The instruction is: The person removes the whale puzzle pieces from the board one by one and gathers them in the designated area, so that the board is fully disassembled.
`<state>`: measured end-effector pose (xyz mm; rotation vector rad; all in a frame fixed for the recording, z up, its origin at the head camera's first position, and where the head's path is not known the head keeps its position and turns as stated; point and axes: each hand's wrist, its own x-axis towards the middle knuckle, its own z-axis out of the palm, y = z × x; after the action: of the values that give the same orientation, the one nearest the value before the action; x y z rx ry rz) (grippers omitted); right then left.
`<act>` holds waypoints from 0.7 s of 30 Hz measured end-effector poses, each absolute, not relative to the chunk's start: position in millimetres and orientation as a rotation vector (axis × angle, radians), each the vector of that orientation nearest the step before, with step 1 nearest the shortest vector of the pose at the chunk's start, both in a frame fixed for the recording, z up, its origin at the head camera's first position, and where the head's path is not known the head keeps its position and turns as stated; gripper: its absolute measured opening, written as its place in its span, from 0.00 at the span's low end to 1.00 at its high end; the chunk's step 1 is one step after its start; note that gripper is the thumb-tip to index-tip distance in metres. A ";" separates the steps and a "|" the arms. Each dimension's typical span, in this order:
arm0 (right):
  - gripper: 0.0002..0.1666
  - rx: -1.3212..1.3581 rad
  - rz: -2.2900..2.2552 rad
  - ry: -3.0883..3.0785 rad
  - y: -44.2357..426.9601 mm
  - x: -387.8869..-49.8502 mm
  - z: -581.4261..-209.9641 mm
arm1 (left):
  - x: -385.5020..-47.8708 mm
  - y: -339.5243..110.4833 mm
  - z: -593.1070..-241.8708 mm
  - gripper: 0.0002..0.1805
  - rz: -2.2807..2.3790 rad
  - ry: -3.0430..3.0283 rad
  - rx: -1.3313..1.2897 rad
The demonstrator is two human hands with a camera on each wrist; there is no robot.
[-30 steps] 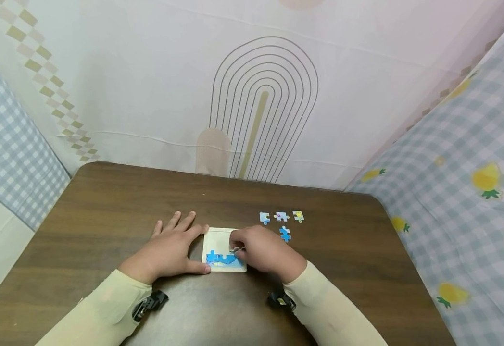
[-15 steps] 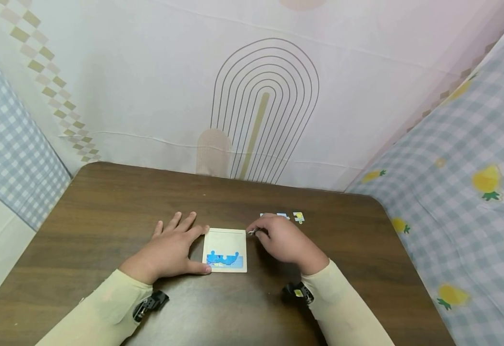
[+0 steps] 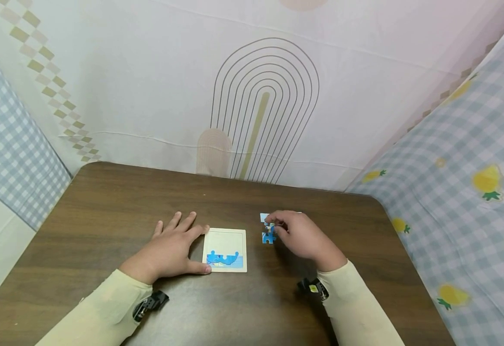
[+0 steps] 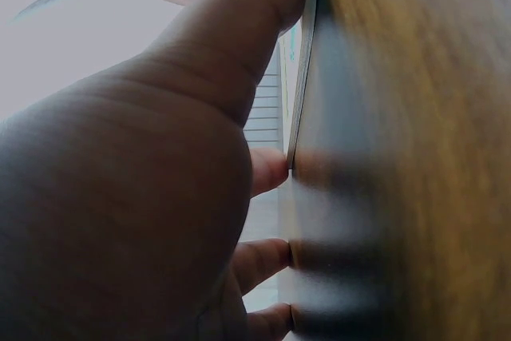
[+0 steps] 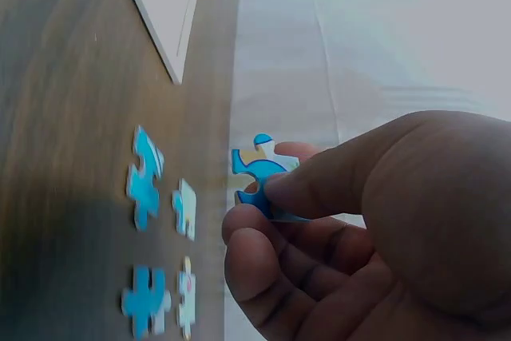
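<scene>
A small square puzzle tray [image 3: 224, 232] lies on the table, with joined blue puzzle pieces [image 3: 224, 259] along its near side. My left hand [image 3: 168, 251] lies spread at its left, thumb and index fingertip touching the tray's left corners. My right hand [image 3: 302, 239] is above the table right of the tray. In the right wrist view, its thumb and fingers pinch a blue, white and orange jigsaw piece [image 5: 267, 169]. A loose blue jigsaw piece [image 3: 268, 238] lies below those fingers, and a pale jigsaw piece [image 3: 264, 217] lies just beyond it.
More loose pieces lie under the right hand: a blue jigsaw piece [image 5: 144, 301] and a pale jigsaw piece [image 5: 186, 297] show in the right wrist view. The brown table [image 3: 139, 192] ends at a hanging cloth [image 3: 148, 96] at the back.
My right hand has moved from over the tray to the right, above the loose pieces. A blue piece now lies on the table under its fingers. The left hand stays put.
</scene>
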<state>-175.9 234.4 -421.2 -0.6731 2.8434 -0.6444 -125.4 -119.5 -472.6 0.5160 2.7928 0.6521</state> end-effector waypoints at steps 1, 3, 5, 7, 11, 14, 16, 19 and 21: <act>0.15 -0.651 -0.655 2.840 237.4 -176.4 -420.3 | -125.5 -119.5 -472.6 0.61 0.652 2.793 0.517; 0.14 -0.612 -0.658 2.840 245.1 -177.8 -419.8 | -125.4 -119.4 -472.6 0.61 0.652 2.793 0.517; 0.14 -0.575 -0.657 2.841 253.1 -179.0 -418.8 | -125.5 -119.4 -472.6 0.61 0.652 2.795 0.517; 0.14 -0.547 -0.652 2.847 261.3 -180.1 -417.6 | -125.6 -119.4 -472.6 0.61 0.652 2.797 0.517; 0.13 -0.510 -0.632 2.863 276.3 -182.8 -415.3 | -125.4 -119.5 -472.0 0.61 0.653 2.795 0.517; 0.13 -0.494 -0.617 2.862 285.4 -185.0 -414.8 | -125.3 -119.7 -471.9 0.61 0.654 2.793 0.517; 0.13 -0.482 -0.610 2.859 290.7 -187.2 -415.8 | -125.3 -119.7 -472.1 0.61 0.653 2.793 0.519; 0.14 -0.484 -0.598 2.846 298.3 -190.3 -417.9 | -125.4 -119.7 -472.3 0.61 0.653 2.793 0.521; 0.14 -0.483 -0.591 2.839 302.5 -192.2 -420.0 | -125.4 -119.7 -472.3 0.61 0.652 2.793 0.521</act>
<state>-192.2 302.5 -420.0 -0.4827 2.8395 -0.5912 -125.4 -119.7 -472.3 0.5212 2.7930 0.6524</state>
